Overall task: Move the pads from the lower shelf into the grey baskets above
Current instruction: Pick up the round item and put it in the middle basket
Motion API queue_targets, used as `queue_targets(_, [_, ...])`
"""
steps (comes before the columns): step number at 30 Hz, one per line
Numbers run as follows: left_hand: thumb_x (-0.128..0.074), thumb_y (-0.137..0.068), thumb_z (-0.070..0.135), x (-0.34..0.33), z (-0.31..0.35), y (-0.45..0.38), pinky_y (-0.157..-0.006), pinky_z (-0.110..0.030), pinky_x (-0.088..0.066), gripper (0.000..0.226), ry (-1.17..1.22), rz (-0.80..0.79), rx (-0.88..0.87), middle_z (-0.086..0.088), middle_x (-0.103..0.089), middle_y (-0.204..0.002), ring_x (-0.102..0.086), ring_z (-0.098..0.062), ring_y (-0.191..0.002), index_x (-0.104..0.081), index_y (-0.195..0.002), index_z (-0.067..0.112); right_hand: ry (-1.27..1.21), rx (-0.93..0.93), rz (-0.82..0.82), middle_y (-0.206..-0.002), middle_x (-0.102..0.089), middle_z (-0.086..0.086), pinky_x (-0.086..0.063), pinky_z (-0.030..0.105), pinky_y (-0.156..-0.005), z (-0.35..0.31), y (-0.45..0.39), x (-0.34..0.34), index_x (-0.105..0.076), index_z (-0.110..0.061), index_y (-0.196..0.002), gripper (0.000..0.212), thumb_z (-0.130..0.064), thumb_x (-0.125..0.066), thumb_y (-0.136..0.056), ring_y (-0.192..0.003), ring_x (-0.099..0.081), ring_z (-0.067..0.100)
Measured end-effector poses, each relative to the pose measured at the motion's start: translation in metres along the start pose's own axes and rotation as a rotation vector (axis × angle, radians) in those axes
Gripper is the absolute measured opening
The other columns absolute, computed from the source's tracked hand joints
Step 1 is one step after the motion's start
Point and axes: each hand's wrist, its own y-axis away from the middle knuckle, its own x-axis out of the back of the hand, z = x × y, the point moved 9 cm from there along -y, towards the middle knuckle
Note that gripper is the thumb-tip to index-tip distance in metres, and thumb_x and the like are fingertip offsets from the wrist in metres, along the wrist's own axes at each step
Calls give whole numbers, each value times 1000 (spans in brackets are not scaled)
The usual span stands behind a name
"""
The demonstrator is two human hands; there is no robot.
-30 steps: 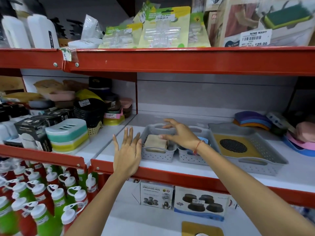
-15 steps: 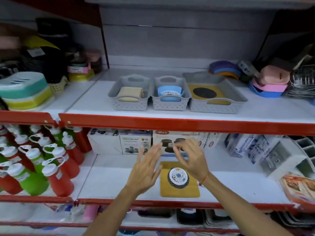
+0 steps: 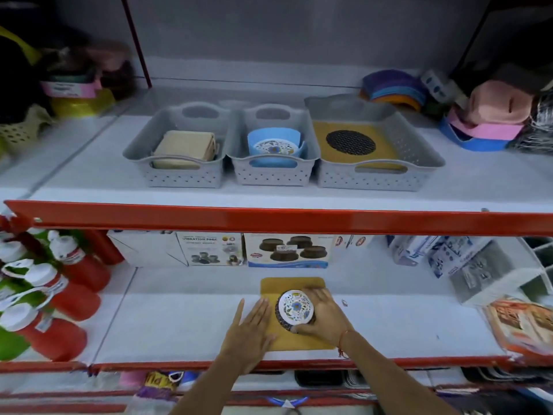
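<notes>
A mustard square pad lies on the lower shelf near its front edge. On top of it sits a round pad with a floral white label, and my right hand curls around its right side. My left hand rests flat, fingers together, on the mustard pad's left part. Three grey baskets stand on the shelf above: the left basket holds beige pads, the middle basket holds blue round pads, the large right basket holds a mustard pad with a black disc.
Boxes of vibration pads stand at the back of the lower shelf. Red and green bottles crowd the left, white packages and a rack the right. A red shelf lip runs between the two levels.
Both hands have come down from the baskets to the lower shelf. The right hand now wraps the round pad and the left hand presses on the mustard pad.
</notes>
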Motion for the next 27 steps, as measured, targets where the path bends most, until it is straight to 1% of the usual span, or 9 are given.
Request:
queue_targets(1, [-18, -92, 52, 0, 0, 1, -112, -45, 7, 67, 8, -35, -6, -3, -59, -136, -53, -15, -128, -60, -127, 14, -11, 2, 3, -147, -38, 0, -22, 24, -116, -1, -1, -1, -31, -17, -145, 101, -60, -73, -64, -139, -26, 16])
queue_targets(2, [-19, -92, 52, -1, 1, 1, -111, -45, 3, 66, 12, -60, -10, -1, -64, -130, -58, -13, -122, -66, -121, 15, -19, 1, 10, -147, -38, 0, -22, 24, -115, -2, -1, -2, -30, -17, -146, 101, -59, -73, -64, -139, -26, 16])
queue_targets(6, [-15, -95, 49, 0, -1, 4, -111, -45, -1, 67, -5, -100, -2, 0, -66, -127, -60, -12, -120, -68, -119, 16, -10, -15, 47, -145, -42, 1, -26, 25, -113, -5, -3, 2, -31, -17, -145, 96, -54, -73, -68, -137, -30, 18])
queue_targets(10, [-30, -88, 51, 10, 3, 12, -111, -43, -1, 60, -42, -110, -26, 1, -66, -127, -59, -10, -121, -67, -120, 17, -18, -28, 131, -134, -52, -3, -37, 22, -104, -9, 3, 15, -37, -21, -140, 93, -51, -74, -61, -128, -38, 16])
queue_targets(13, [-31, -90, 49, 33, 4, 18, -111, -40, -2, 58, -53, 1, -39, 1, -61, -133, -55, -10, -125, -61, -127, 16, -123, -41, 194, -129, -52, -8, -37, 14, -95, -14, 14, 33, -36, -27, -141, 97, -49, -76, -56, -126, -38, 9])
queue_targets(16, [-27, -95, 46, 70, -1, 27, -111, -36, -1, 57, -56, 181, -24, -2, -48, -146, -42, -13, -136, -47, -139, 14, -175, 19, 226, -124, -55, -12, -39, 14, -93, -31, 30, 61, -32, -31, -141, 101, -51, -76, -52, -123, -40, 4])
queue_targets(19, [-25, -98, 44, 117, -6, 39, -115, -34, 1, 58, -72, 357, -36, -3, -34, -154, -29, -15, -142, -33, -146, 12, -223, 99, 284, -122, -54, -17, -35, 7, -90, -57, 51, 103, -32, -38, -138, 101, -53, -78, -50, -114, -42, -6])
queue_targets(23, [-23, -100, 38, 186, -10, 55, -118, -35, -5, 55, -32, 524, -127, -3, -25, -157, -23, -16, -145, -28, -148, 11, -258, 251, 356, -121, -51, -31, -38, 17, -100, -103, 78, 172, -33, -43, -133, 97, -57, -82, -50, -119, -43, -7])
queue_targets(27, [-31, -100, 27, 266, -11, 69, -122, -38, -14, 49, -9, 744, -280, -8, -31, -155, -25, -20, -146, -37, -143, 5, -257, 376, 340, -121, -56, -25, -43, 25, -102, -149, 95, 229, -33, -43, -131, 97, -54, -86, -50, -118, -51, -6])
